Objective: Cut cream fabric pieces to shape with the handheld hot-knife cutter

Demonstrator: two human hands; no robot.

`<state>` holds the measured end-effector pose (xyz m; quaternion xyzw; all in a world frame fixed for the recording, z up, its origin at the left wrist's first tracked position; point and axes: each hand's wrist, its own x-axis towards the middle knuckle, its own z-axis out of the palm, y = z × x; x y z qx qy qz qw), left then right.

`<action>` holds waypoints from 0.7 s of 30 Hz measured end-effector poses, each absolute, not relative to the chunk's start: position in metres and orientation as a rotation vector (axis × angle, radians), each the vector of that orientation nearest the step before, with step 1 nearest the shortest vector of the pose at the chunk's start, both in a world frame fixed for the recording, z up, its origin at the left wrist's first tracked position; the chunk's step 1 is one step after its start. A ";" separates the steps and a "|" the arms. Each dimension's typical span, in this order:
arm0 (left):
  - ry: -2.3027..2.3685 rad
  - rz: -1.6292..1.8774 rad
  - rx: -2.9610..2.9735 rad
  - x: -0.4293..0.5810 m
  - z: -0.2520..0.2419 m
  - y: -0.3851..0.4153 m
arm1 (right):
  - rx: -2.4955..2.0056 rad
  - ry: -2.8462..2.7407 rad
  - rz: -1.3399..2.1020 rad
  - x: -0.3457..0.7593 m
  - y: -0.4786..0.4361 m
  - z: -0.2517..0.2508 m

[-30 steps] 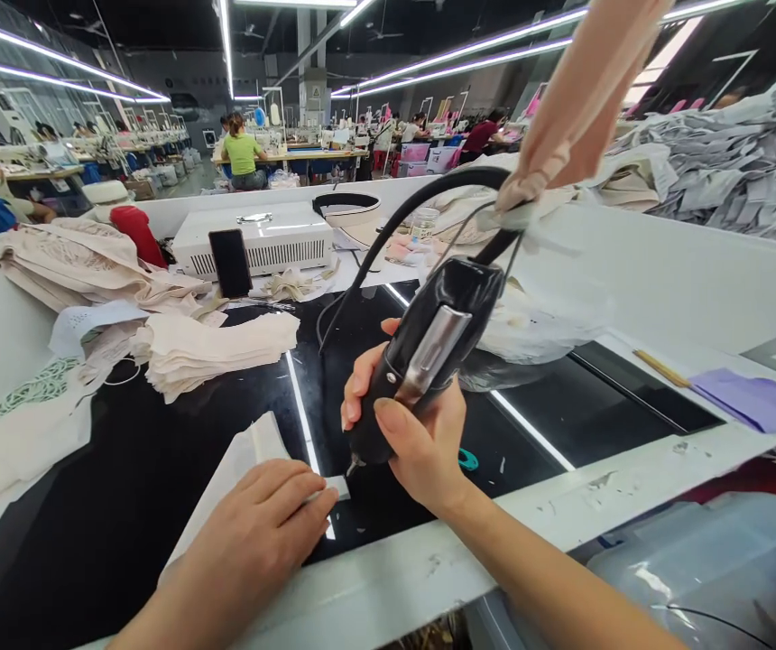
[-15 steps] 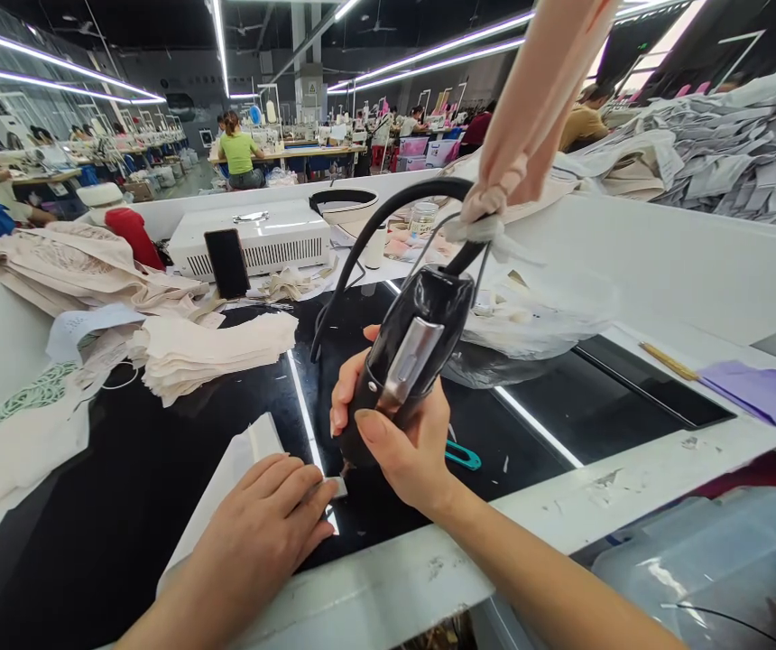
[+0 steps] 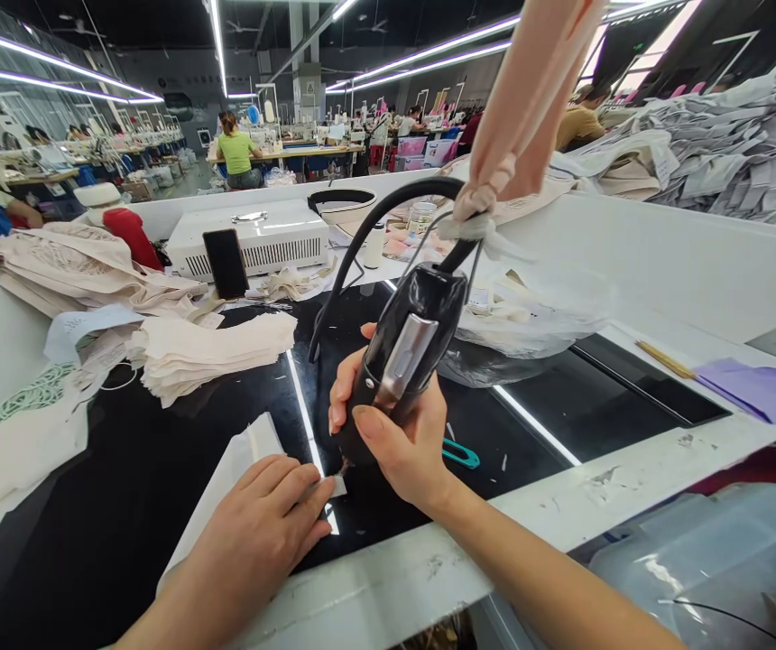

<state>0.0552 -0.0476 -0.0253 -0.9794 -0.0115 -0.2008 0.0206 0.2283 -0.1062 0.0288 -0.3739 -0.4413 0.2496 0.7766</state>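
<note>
My right hand [image 3: 398,429] is wrapped round a black corded hand tool [image 3: 415,334] with a silver lever on its side; I cannot make out the exact kind. Its thin tip points down at the end of a white fabric strip [image 3: 253,447], seeming to touch it. My left hand [image 3: 266,519] lies over this strip, fingers together, gripping its end on the black tabletop [image 3: 124,487]. Much of the strip is hidden under that hand. Pink cloth [image 3: 516,108], knotted round the tool's black cable [image 3: 378,212], hangs from above.
Beside the tool lie teal thread snips [image 3: 461,453]. Stacked cream fabric pieces [image 3: 218,352], a phone [image 3: 226,262] and a vented white box [image 3: 253,242] stand beyond. A clear plastic bag [image 3: 530,316] and purple cloth [image 3: 760,390] are to the right. Co-workers sit far off.
The tool's tip has come slightly lower, onto the end of the strip. The view has shifted a little; my left hand keeps its place on the fabric.
</note>
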 end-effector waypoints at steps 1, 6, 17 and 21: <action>-0.034 -0.632 -3.035 0.055 -0.025 -0.048 | -0.814 -0.953 0.536 0.228 -0.106 0.029; -0.021 -0.649 -3.015 0.056 -0.024 -0.048 | -0.789 -0.946 0.509 0.228 -0.106 0.032; -0.018 -0.659 -3.027 0.056 -0.026 -0.048 | -0.821 -0.940 0.539 0.225 -0.110 0.031; -0.023 -0.687 -3.031 0.056 -0.028 -0.048 | -0.803 -0.951 0.529 0.226 -0.111 0.030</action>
